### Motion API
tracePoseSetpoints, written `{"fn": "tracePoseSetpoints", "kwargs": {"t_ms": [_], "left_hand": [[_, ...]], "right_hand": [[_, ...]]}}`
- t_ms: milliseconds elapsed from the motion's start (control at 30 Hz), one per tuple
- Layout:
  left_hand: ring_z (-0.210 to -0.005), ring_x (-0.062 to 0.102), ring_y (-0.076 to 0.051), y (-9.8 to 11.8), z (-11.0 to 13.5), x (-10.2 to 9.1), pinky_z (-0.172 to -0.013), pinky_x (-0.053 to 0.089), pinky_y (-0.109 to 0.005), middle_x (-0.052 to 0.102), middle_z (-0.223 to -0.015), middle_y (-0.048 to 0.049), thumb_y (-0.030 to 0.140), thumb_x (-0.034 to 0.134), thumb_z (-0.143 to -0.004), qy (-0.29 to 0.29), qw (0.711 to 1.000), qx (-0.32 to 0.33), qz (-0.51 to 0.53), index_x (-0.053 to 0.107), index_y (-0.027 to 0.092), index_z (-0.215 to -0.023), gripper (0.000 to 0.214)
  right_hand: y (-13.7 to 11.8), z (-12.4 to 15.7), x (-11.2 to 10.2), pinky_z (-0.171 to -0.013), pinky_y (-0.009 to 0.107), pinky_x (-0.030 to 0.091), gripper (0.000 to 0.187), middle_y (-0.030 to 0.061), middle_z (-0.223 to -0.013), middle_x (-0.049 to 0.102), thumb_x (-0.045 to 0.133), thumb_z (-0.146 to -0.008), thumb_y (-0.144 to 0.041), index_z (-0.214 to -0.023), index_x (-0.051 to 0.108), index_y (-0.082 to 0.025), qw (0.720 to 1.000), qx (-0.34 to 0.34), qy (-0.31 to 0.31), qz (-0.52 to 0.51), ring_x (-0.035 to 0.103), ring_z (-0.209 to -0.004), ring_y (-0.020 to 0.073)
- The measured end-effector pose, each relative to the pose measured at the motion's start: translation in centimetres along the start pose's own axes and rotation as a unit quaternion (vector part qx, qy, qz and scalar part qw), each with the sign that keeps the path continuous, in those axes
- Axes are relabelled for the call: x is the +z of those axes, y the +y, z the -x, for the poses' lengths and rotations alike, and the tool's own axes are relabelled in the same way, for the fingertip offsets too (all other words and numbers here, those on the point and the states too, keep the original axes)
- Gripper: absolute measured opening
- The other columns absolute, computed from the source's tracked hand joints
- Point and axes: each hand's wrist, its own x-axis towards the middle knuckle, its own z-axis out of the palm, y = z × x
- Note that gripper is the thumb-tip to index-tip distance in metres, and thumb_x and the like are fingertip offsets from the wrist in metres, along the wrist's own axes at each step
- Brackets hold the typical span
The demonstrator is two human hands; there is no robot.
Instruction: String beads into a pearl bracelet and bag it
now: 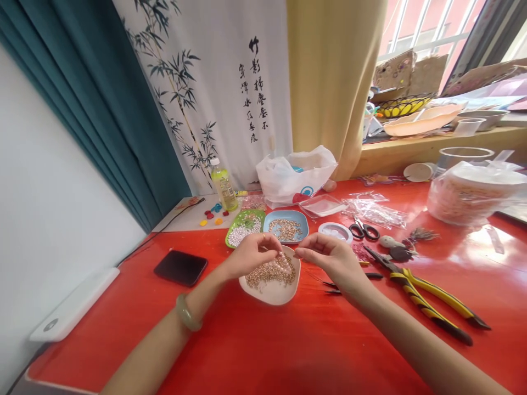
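Observation:
Both hands are raised over a cream dish (pixel 274 296) that holds many small gold beads (pixel 263 275). My left hand (pixel 253 255), a pale bangle on its wrist, is closed in a pinch at the upper left of the dish. From its fingertips hangs a short strand of pinkish-white beads (pixel 283 264), looping over the gold ones. Across a small gap, my right hand (pixel 325 253) has thumb and forefinger pressed together above the dish's right edge. Whatever lies between those fingertips is too small to make out; a fine thread (pixel 315 274) shows faintly below.
Behind the dish sit a green tray (pixel 231 230) of white beads and a blue tray (pixel 306 224) of gold beads. On the right lie scissors (pixel 364 229), dark small pliers (pixel 373 275) and yellow-handled pliers (pixel 420 291). A phone (pixel 181 267) lies left; a bottle (pixel 224 187) and plastic bag (pixel 280 181) stand behind.

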Motion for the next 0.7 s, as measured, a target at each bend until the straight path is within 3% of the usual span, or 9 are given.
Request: {"fn": "tracePoseSetpoints", "kwargs": {"t_ms": [167,400,700], "left_hand": [[-0.063,0.055,-0.01,1.2,0.4,0.4,-0.063,0.044,-0.024,0.058,-0.07,-0.0017,0.01,0.053,-0.066,-0.019,0.993,-0.008,0.113,0.058,0.013,-0.073,0.008],[-0.058,0.055,-0.008,1.7,0.8,0.8,-0.056,0.044,-0.022,0.063,-0.074,-0.0033,0.009,0.054,-0.066,-0.025,0.983,-0.007,0.181,0.056,0.012,-0.076,0.011],[-0.044,0.044,-0.003,1.8,0.9,0.3,-0.043,0.036,-0.019,0.064,-0.078,-0.0032,0.007,0.048,-0.061,-0.033,0.98,-0.046,0.19,0.054,0.014,-0.077,0.019]], "right_hand": [[0.6,-0.2,-0.3,-0.064,0.025,0.044,0.013,-0.001,-0.066,0.061,0.068,-0.064,-0.027,-0.066,0.058,-0.018,0.997,0.048,-0.004,-0.052,0.056,-0.064,0.0102],[0.3,0.5,0.0,-0.067,0.023,0.045,0.014,-0.002,-0.067,0.06,0.071,-0.062,-0.025,-0.062,0.059,-0.018,0.965,0.137,-0.103,-0.197,0.056,-0.064,0.0081],[0.4,0.3,-0.6,-0.055,0.015,0.044,0.011,-0.0024,-0.062,0.061,0.072,-0.062,-0.019,-0.063,0.061,-0.017,0.952,0.141,-0.121,-0.243,0.055,-0.059,0.005]]}}
